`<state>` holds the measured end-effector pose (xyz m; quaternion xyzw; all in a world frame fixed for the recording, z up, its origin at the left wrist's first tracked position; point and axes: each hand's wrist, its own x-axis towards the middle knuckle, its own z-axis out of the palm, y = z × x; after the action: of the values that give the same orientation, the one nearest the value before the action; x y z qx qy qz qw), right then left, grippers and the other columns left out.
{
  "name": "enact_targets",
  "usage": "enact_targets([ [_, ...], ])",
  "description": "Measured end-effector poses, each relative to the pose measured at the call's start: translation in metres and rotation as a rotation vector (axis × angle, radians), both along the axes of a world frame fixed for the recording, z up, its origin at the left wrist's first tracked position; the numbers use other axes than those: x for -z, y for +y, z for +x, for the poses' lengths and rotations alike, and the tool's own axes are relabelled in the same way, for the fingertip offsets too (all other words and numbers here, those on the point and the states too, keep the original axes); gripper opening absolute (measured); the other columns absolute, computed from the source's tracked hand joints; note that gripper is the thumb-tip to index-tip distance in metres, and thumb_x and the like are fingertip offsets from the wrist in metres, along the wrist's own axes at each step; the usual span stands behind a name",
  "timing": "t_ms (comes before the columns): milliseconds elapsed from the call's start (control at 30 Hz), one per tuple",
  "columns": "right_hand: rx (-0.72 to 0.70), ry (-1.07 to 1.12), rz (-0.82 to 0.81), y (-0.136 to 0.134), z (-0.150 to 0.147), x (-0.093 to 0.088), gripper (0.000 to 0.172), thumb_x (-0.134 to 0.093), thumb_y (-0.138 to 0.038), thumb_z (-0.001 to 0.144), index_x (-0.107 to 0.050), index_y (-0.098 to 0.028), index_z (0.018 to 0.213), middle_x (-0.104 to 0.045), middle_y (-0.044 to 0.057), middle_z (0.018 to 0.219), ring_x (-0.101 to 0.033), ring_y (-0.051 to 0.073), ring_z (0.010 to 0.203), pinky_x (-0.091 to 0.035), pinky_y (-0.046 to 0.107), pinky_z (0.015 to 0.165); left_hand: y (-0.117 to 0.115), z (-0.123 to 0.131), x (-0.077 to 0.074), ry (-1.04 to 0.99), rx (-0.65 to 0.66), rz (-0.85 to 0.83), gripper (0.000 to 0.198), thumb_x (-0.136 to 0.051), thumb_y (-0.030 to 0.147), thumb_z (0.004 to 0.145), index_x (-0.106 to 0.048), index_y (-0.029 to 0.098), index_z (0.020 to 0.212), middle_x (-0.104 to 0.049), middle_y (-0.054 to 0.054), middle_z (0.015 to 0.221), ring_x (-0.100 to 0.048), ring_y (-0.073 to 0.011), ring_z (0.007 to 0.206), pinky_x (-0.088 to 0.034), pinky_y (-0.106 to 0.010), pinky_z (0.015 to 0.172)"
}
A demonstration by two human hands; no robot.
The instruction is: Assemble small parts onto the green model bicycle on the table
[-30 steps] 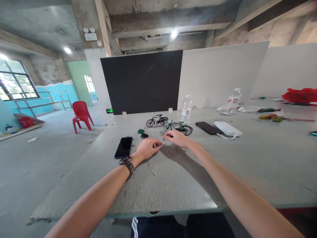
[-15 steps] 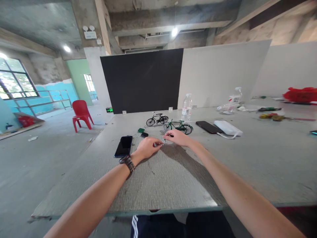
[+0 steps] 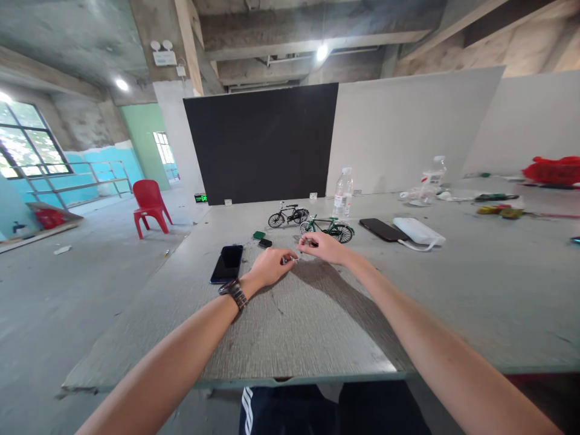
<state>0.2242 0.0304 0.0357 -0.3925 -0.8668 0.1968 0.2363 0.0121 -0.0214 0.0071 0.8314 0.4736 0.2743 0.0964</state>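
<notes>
Well inside table [image 3: 317, 338] edges, left hand [image 3: 270, 266] pinches part [image 3: 290, 260] beside right hand [image 3: 327, 248].

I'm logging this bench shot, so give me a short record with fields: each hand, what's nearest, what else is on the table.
left hand: pinches a small metal part
right hand: curled beside that part; what it grips is too small to tell
nearest: green model bicycle, just beyond the right hand
table: grey; also bears black model bicycle, dark phone, water bottle
</notes>
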Motion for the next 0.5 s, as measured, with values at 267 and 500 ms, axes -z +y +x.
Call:
enact_targets([
  [267,-0.009,-0.003,0.034,-0.005,-0.003,-0.004,0.038,-0.055,-0.055,0.089,-0.069,-0.019,0.092,-0.051,0.001,0.067,-0.042,0.014,0.059,-0.029,0.029,0.061,0.006,-0.001,0.006,-0.067,0.002,0.027,0.025,-0.057,0.031,0.091,-0.073,0.023,0.108,-0.076,-0.003,0.094,-0.069,-0.0187,0.087,-0.051,-0.028,0.08],
  [500,0.033,-0.017,-0.03,-0.005,-0.005,0.001,0.054,-0.066,-0.062,0.081,-0.062,-0.024,0.119,-0.04,-0.005,0.063,-0.037,0.013,0.054,-0.026,0.029,0.058,0.012,-0.002,0.009,-0.171,-0.043,0.023,0.022,-0.058,0.027,0.089,-0.072,0.022,0.105,-0.075,-0.003,0.09,-0.068,-0.0177,0.083,-0.051,-0.026,0.076],
])
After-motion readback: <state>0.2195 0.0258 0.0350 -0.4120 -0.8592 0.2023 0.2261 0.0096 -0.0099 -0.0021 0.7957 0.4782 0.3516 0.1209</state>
